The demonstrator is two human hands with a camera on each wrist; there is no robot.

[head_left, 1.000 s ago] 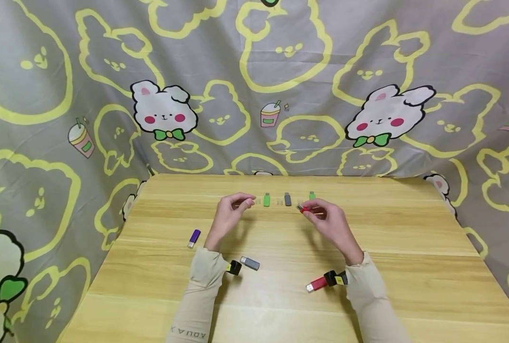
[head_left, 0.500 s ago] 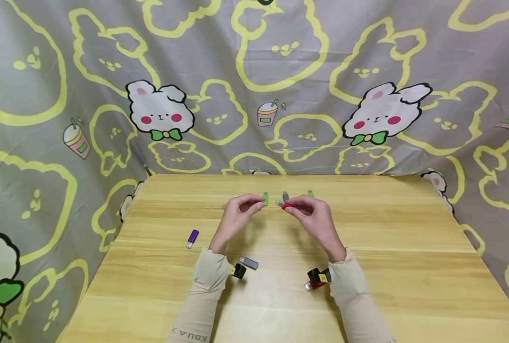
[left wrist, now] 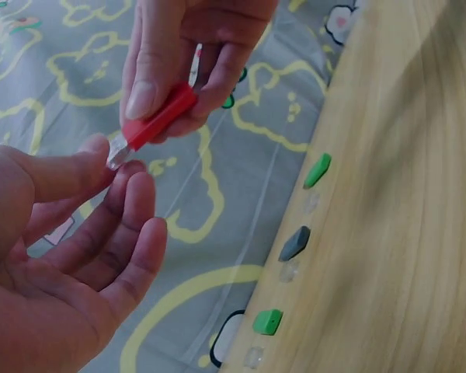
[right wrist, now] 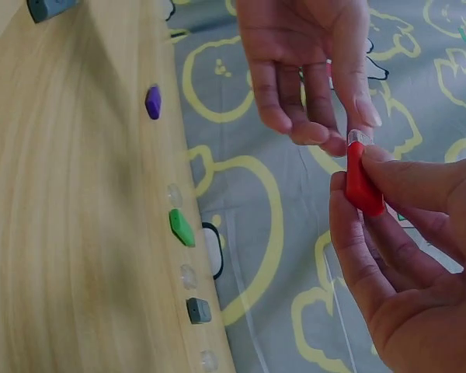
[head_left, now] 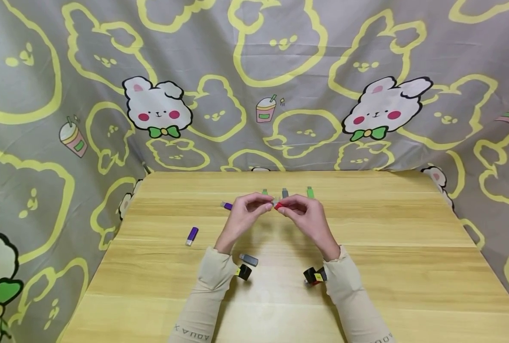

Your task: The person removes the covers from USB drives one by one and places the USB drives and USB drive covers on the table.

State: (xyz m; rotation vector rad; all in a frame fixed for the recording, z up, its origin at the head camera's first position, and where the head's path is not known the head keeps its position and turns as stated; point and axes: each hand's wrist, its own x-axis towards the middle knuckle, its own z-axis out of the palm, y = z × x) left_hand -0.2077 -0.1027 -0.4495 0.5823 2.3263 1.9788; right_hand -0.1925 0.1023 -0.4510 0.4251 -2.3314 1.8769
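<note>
A red USB stick (left wrist: 165,116) is pinched between the thumb and fingers of my right hand (head_left: 308,214), above the far part of the table. At its plug end sits a small clear cap (right wrist: 359,137). My left hand (head_left: 245,216) pinches that cap between thumb and forefinger, its other fingers loosely bent. The two hands nearly meet, fingertips facing each other. In the left wrist view the cap covers the metal plug, at least in part; how far it is pushed on I cannot tell.
Along the far edge lie green sticks (head_left: 310,192), a grey stick (head_left: 285,193) and a purple stick (head_left: 226,206), with loose clear caps (right wrist: 188,276) between. Nearer are another purple stick (head_left: 192,236), a grey one (head_left: 249,259) and a red one (head_left: 314,283) partly under the right wrist camera.
My right hand has moved left with the red USB stick, and my left hand has moved right. They have come together, the left fingers now at the stick's plug end.
</note>
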